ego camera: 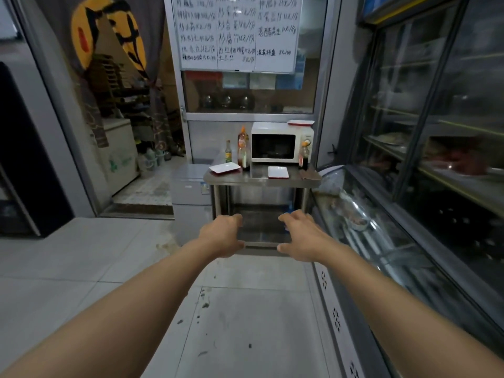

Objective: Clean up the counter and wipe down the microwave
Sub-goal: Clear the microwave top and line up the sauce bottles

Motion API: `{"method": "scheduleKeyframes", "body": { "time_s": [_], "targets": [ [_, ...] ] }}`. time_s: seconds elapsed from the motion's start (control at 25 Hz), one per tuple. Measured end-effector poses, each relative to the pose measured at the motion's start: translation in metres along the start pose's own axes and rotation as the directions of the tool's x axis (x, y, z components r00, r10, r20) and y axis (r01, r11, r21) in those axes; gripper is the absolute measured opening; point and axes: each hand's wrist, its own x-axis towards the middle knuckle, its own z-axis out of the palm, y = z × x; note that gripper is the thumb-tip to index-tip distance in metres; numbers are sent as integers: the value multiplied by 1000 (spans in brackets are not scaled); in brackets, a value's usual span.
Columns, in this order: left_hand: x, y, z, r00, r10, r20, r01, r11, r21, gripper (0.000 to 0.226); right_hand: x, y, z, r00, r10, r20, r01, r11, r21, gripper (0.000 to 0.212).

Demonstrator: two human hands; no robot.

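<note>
Head cam: my left hand (225, 236) and right hand (302, 236) are stretched out mid-frame, fingers loosely curled, holding nothing. The white microwave (281, 141) sits upper center on the steel counter (261, 181), with bottles (242, 148) and two white trays (278, 172) near it.
</note>
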Motion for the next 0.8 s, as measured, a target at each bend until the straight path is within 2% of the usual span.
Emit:
{"method": "scheduleKeyframes", "body": {
  "time_s": [0.36, 0.56, 0.8],
  "targets": [
    [195, -42, -8, 999, -52, -4, 52, 998, -44, 49, 205, 38, -13, 1000, -15, 9, 15, 1000, 19, 71],
    [295, -69, -13, 1000, 19, 7, -18, 998, -62, 45, 302, 52, -9, 1000, 14, -1, -14, 1000, 28, 70],
    [416, -107, -31, 990, 137, 20, -135, 988, -76, 40, 411, 60, -7, 990, 129, -59, -123, 988, 89, 69]
  ]
}}
